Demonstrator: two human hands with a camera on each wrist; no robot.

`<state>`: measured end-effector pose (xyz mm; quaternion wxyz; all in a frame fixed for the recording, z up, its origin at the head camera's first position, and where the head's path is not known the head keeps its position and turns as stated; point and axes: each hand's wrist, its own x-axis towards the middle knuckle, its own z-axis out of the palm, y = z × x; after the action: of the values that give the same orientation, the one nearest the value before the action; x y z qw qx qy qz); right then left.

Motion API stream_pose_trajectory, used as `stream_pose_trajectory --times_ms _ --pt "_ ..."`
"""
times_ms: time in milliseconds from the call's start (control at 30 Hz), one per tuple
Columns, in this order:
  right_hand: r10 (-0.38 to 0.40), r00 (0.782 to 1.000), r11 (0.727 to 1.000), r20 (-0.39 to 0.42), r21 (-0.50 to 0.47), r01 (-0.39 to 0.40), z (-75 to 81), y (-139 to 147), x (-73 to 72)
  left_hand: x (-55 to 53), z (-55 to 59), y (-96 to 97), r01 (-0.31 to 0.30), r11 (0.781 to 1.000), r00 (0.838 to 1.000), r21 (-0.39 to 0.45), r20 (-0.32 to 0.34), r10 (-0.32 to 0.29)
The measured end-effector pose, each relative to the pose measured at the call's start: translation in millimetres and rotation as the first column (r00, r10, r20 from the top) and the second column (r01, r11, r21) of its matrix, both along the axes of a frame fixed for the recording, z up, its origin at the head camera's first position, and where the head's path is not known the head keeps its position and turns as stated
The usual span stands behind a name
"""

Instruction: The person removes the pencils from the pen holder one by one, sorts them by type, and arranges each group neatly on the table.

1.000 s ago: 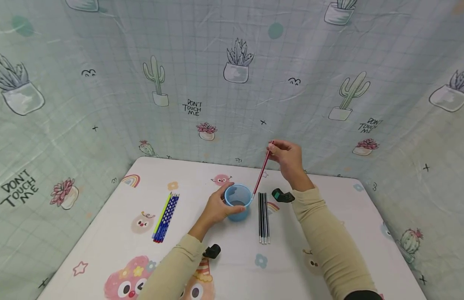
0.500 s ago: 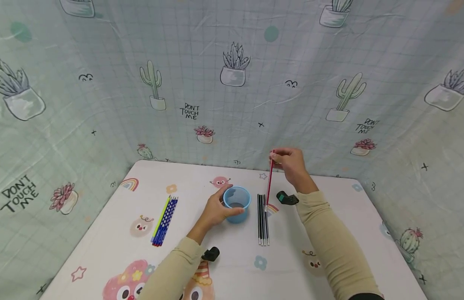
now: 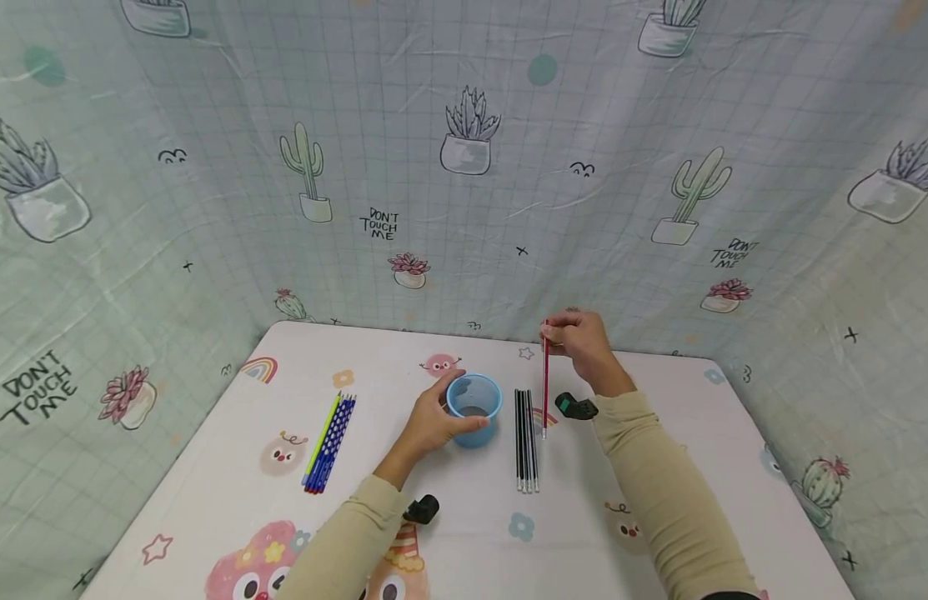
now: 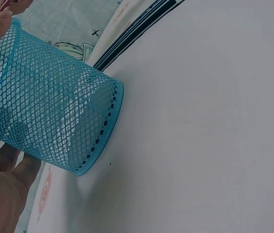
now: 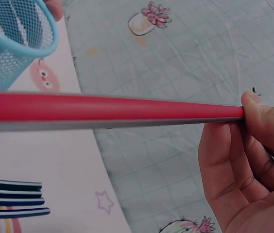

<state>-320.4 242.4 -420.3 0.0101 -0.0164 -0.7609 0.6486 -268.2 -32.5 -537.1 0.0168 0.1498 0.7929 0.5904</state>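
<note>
My left hand [image 3: 432,417] grips a light blue mesh pencil cup [image 4: 49,102] round its side, thumb at the front and fingers behind. The cup stands upright on the table, and no pencils show inside it. My right hand [image 3: 581,343] pinches a red pencil [image 3: 545,375] by its upper end. This pencil hangs almost vertical, its lower tip just right of a row of several black striped pencils [image 3: 526,442]. In the right wrist view the red pencil [image 5: 112,109] crosses the frame, held between thumb and fingertips [image 5: 219,145].
On the left side of the table [image 3: 231,467] lies a bundle of blue dotted pencils [image 3: 332,442] with a yellow-green pencil [image 3: 323,433] beside it. A patterned cloth wall [image 3: 464,225] rises behind the table's far edge. Black wrist cameras [image 3: 576,407] sit near both cuffs.
My right hand has moved lower and slightly right, carrying the red pencil from the cup's rim past the black pencils and turning it upright. The left hand stays on the cup.
</note>
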Motion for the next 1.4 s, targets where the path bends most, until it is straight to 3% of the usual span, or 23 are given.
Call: stream_pose_trajectory --times_ms 200,833,1400 --pt "-0.004 1.0 0.999 0.019 -0.035 0.005 -12.5 2 -2.5 1.4 -0.9 0.4 0.0 1.0 1.0 0.01 -0.003 0.0" --pt "-0.02 0.992 0.999 0.128 0.039 0.015 -38.2 4 0.8 2.4 -0.7 0.7 0.01 1.0 1.0 0.006 0.001 -0.01" --pt "-0.033 0.985 0.996 0.169 0.091 0.018 -60.4 7 0.4 3.0 -0.6 0.8 0.013 1.0 1.0 0.01 0.001 -0.013"
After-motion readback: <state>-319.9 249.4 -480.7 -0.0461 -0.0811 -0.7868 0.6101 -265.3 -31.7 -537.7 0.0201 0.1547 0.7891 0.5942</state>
